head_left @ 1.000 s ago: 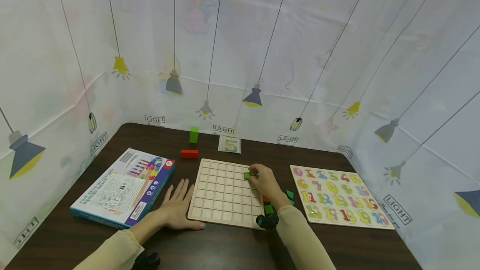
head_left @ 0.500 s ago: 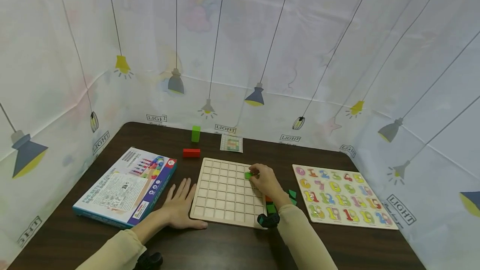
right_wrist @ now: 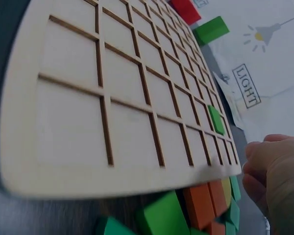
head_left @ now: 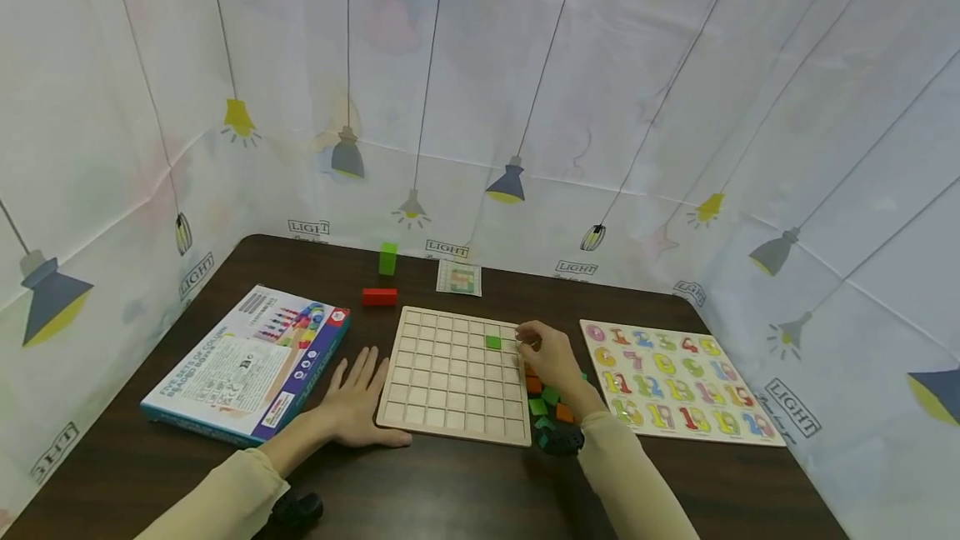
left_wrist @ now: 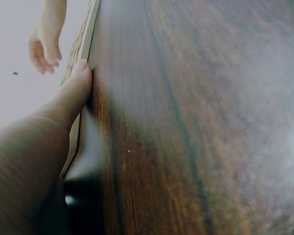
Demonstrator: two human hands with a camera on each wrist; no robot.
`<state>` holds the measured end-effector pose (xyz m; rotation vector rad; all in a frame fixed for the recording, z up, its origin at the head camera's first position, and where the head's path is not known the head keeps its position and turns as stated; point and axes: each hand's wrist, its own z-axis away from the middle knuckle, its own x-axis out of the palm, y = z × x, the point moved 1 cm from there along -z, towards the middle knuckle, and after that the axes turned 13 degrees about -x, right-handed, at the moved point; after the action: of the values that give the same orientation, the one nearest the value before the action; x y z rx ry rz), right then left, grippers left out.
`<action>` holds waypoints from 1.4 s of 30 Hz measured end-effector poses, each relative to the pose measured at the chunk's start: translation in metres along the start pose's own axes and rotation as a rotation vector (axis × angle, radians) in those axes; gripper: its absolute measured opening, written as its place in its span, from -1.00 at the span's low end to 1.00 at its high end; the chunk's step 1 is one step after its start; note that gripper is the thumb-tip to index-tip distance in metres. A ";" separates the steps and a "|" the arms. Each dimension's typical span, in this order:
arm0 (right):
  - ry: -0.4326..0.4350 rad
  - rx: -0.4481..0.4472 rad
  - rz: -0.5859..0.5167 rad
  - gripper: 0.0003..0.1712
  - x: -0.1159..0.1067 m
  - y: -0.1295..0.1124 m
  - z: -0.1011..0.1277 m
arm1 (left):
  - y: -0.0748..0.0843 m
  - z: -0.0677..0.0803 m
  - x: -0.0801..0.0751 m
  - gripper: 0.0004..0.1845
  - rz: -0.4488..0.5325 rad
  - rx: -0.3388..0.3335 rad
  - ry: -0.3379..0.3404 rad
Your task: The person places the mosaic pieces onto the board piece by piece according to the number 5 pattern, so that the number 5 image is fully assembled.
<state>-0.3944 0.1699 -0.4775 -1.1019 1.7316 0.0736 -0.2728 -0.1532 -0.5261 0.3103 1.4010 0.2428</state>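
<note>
Splayed left hand (head_left: 356, 411) bracing the pale wooden grid board (head_left: 454, 383) at 8 o'clock, the half-curled, seemingly empty right hand (head_left: 551, 357) should avoid nudging the green square block (head_left: 492, 342).

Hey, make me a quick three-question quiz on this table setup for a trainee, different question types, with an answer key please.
1. Multiple choice: what colour is the block lying in the grid board?
A) red
B) green
C) orange

2. True or false: the left hand is curled into a fist.

3. Fill in the blank: in the head view, the number board lies to the ____ of the grid board.

Key:
1. B
2. False; its fingers are straight and spread, beside the grid board.
3. right
</note>
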 end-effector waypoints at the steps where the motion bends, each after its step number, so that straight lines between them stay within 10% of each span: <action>1: 0.001 0.010 0.006 -0.74 -0.003 0.002 0.004 | 0.001 0.000 0.000 0.43 0.007 0.001 -0.005; 42: -0.182 0.031 0.102 -0.69 -0.060 0.017 0.085 | 0.002 0.006 -0.005 0.39 0.067 0.039 0.023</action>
<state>-0.3428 0.2612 -0.4779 -0.9535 1.6195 0.2039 -0.2676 -0.1531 -0.5200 0.3885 1.4211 0.2748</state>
